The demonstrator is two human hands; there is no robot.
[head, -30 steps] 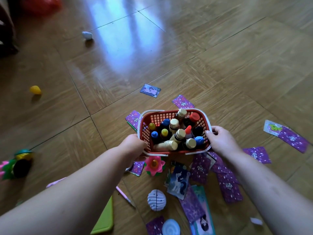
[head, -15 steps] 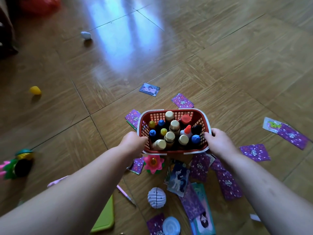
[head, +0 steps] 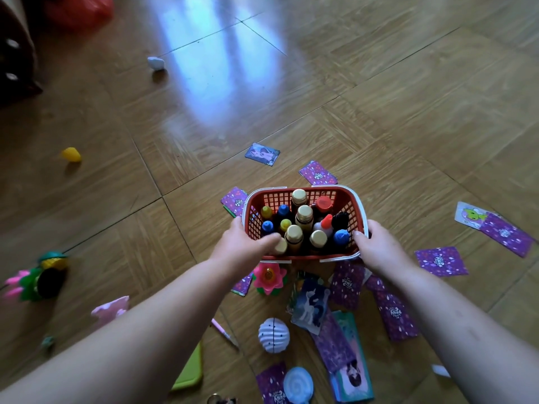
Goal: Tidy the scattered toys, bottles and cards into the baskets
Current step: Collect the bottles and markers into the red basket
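Observation:
A red mesh basket (head: 318, 194) with a white rim stands on the wooden floor, filled with upright bottles (head: 304, 214) that have gold, blue, yellow, red and black caps. My left hand (head: 243, 243) grips its near-left corner, thumb outside and fingers inside beside a gold-capped bottle. My right hand (head: 379, 246) grips the basket's right rim. Purple cards (head: 440, 260) lie scattered around and under the basket. A pink flower toy (head: 268, 277) sits just in front of it.
A white ribbed ball (head: 273, 335), a lollipop toy (head: 297, 384), a pink pen (head: 224, 333) and a green flat piece (head: 189, 371) lie close to me. A yellow toy (head: 71, 154), a white toy (head: 156, 63) and a green-pink toy (head: 43, 278) lie to the left.
The basket has been tipped level, so the bottles now stand upright. My left fingers have come over the rim into the basket. My right hand keeps its hold.

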